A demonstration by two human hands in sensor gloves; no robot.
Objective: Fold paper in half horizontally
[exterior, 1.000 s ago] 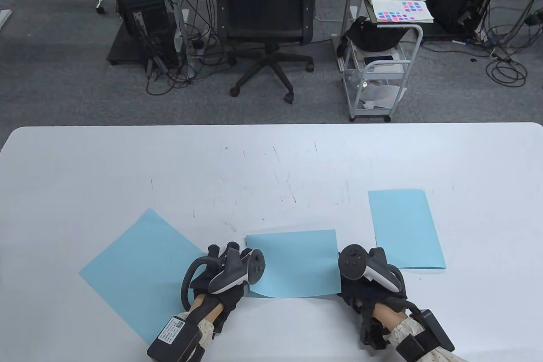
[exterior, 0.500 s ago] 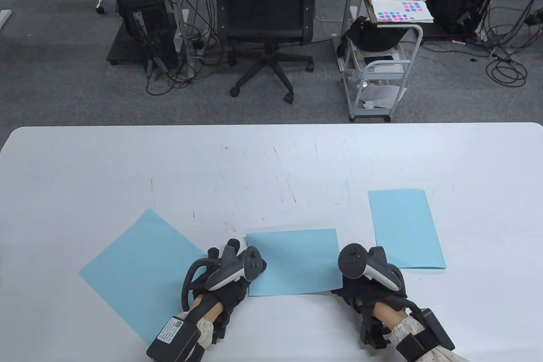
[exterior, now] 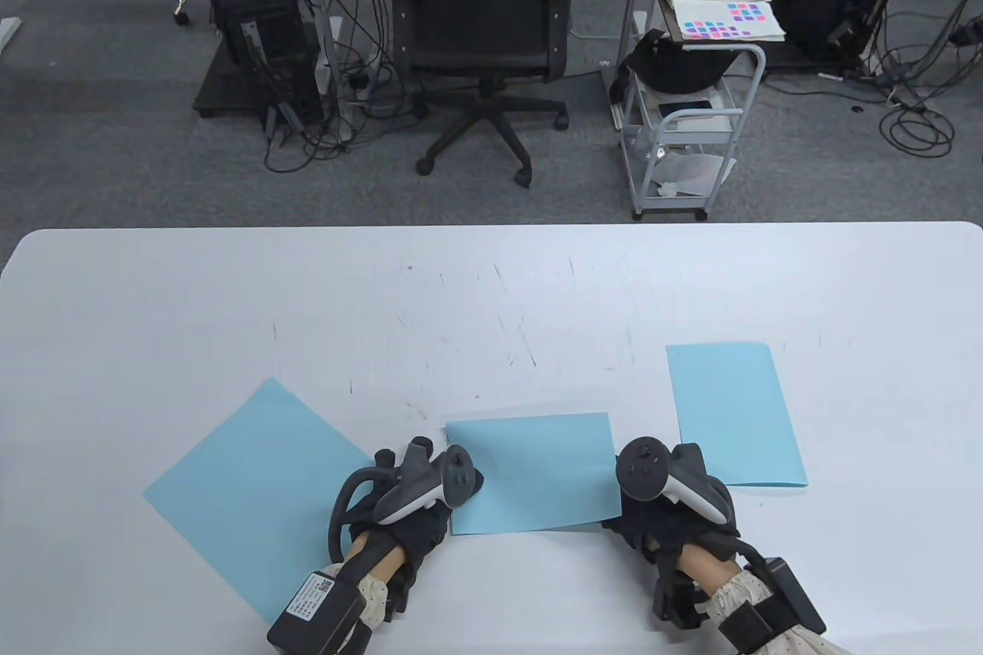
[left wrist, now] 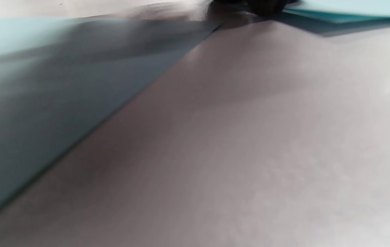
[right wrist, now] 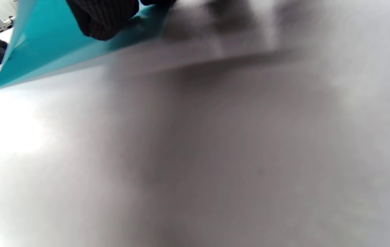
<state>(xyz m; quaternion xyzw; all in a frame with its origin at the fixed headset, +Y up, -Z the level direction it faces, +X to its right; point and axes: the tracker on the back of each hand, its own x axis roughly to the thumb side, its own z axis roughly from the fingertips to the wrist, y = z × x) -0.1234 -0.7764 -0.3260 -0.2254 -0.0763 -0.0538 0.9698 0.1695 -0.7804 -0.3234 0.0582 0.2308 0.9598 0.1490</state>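
Grey office carpet, a black swivel chair [exterior: 480,18] and a small metal cart [exterior: 687,133] fill the background behind a broad white tabletop [exterior: 491,286]. Three light-blue sheets lie on it, largest first: an unfolded sheet [exterior: 246,486] turned like a diamond at the left, a folded sheet [exterior: 733,413] set aside at the right, and the paper being worked [exterior: 530,471] near the front edge, between the two gloved hands. That paper is already doubled over, its folded edge nearest the person bulging slightly off the table — probably not yet creased flat. The left hand [exterior: 407,501] rests on its left edge and the right hand [exterior: 668,509] on its right edge, seemingly to keep the layers aligned. In the right wrist view a fingertip [right wrist: 102,17] presses the curling paper; the left hand's fingers are hidden, so its grip cannot be told.
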